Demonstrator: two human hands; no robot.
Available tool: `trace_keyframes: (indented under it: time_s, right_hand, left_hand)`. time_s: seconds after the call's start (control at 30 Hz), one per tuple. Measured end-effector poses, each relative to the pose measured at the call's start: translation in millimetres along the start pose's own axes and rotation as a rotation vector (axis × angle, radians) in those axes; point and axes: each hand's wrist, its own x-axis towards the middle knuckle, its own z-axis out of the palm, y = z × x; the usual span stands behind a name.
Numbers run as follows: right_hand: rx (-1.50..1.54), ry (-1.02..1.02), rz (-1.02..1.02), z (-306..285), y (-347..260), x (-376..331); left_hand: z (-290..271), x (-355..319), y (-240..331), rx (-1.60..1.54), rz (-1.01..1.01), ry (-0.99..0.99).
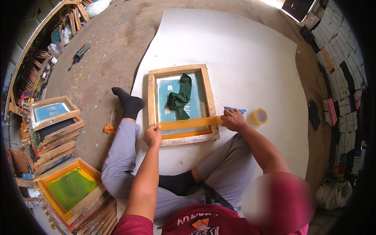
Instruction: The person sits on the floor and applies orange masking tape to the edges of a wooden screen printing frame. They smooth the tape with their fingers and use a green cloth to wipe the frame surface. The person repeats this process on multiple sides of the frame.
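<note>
A strip of orange-brown tape (188, 123) is stretched across the lower part of a wooden screen-printing frame (151, 90). My left hand (152, 135) pinches its left end at the frame's left side. Past the right side, my right hand (234, 120) is closed on the other end. A blue-handled tool (237, 110), possibly a cutter, shows at the right fingers; whether they hold it is unclear. Inside the frame, a crumpled dark green cloth (181, 100) lies on the blue mesh (164, 107). A yellow tape roll (259, 116) sits right of my right hand.
My legs are bent around the frame on a large white sheet (235, 51). Stacked wooden frames (58, 147) stand at the left, one with green mesh (70, 188). An orange scrap (109, 128) lies on the floor. Piled white bundles (340, 51) line the right side.
</note>
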Motion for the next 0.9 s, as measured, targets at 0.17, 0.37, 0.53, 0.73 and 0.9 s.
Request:
trace_keyframes:
  time_s: [0.17, 0.37, 0.53, 0.73, 0.9]
  right_hand:
    - [-0.098, -0.009, -0.053, 6.4, -7.4, 4.8]
    - [-0.137, -0.009, -0.088, 9.8, -9.2, 5.1]
    - [-0.087, 0.064, -0.077, -7.8, -22.0, 7.6]
    - [-0.049, 0.039, 0.057, -10.5, -46.0, 10.8]
    - [-0.082, 0.134, 0.253, 32.7, -79.5, 32.6]
  left_hand:
    - [-3.6, -5.7, 4.0, 0.045, 0.053, 0.046]
    - [4.1, -10.1, -7.0, 0.099, 0.245, 0.125]
    - [4.8, -8.7, -8.4, 0.036, 0.217, 0.12]
    - [7.8, -6.0, -15.1, -0.004, 0.23, 0.141]
    - [10.7, -6.8, -19.4, -0.08, 0.249, 0.154]
